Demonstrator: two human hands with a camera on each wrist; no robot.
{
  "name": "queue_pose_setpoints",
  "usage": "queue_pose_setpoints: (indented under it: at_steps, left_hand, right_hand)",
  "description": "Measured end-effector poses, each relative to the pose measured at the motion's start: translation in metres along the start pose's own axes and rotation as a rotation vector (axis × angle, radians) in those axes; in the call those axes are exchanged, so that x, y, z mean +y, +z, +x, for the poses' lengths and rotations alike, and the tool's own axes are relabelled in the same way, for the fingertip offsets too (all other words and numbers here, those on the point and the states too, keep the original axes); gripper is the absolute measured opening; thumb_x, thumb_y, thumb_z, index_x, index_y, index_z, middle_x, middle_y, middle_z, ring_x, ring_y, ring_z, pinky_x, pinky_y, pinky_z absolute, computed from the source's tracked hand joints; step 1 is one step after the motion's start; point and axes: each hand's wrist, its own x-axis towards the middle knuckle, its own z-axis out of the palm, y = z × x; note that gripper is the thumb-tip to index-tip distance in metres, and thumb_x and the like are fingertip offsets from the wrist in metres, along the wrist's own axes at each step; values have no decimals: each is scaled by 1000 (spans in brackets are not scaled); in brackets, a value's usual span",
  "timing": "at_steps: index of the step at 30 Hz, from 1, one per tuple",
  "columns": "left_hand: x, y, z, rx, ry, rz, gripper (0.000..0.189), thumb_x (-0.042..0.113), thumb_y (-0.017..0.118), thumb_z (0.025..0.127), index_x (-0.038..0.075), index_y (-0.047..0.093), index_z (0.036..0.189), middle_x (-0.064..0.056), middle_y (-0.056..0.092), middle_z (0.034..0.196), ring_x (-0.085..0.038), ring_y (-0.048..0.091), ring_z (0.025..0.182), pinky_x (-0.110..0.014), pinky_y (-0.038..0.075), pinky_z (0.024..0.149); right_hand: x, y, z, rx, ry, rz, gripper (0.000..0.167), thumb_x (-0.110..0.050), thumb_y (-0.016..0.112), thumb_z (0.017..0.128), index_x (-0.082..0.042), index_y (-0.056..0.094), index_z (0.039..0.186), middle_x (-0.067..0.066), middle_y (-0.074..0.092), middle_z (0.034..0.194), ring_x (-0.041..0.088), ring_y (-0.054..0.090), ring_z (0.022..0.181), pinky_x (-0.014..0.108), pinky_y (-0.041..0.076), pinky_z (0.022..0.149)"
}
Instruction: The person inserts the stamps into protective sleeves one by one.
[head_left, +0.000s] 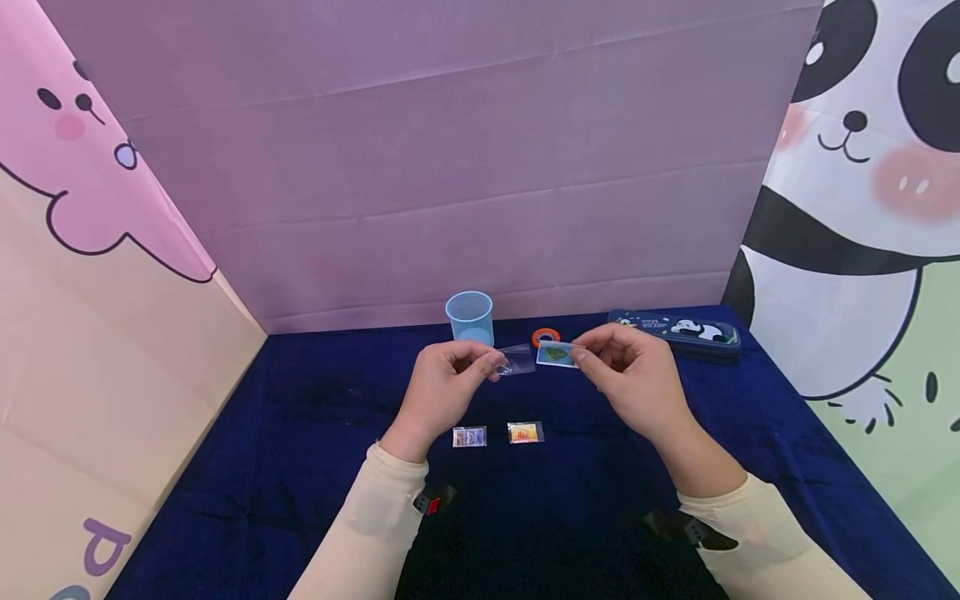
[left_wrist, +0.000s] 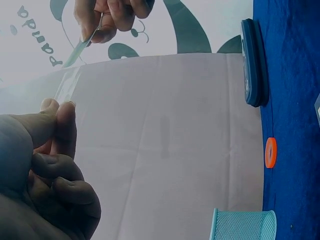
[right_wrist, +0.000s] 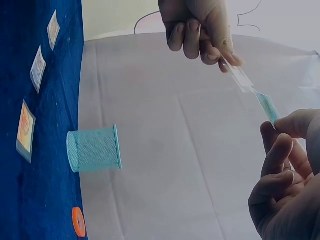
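My left hand [head_left: 447,385] pinches a small clear plastic sleeve [head_left: 517,361] between thumb and forefinger, above the table. Facing it, my right hand [head_left: 636,377] pinches a small card [head_left: 553,355] with a green picture on blue. In the right wrist view the card [right_wrist: 267,106] and the sleeve [right_wrist: 242,79] meet end to end or nearly so; whether the card's edge is inside, I cannot tell. On the cloth below lie a purple card [head_left: 470,437] and an orange card [head_left: 526,432], both in clear sleeves. The right wrist view shows another small card [right_wrist: 53,30].
A light-blue mesh cup [head_left: 470,319] stands at the back, beyond my left hand. To its right lies an orange tape roll [head_left: 546,336], partly behind the card. A dark-blue panda pencil case [head_left: 686,335] lies at the back right. Dark-blue cloth [head_left: 315,467] covers the table.
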Motion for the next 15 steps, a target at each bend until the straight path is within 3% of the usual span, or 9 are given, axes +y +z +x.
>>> queue_pose_setpoints:
  at_steps: [15]
  left_hand:
    - [0,0,0,-5,1,12,15,27,72,101,17,82,99,9,73,81,-12,69,81,-36,53,71]
  right_hand:
    - [3,5,0,4,2,-9,6,-12,76,98,-11,77,104,6,60,72,19,48,58,29,39,48]
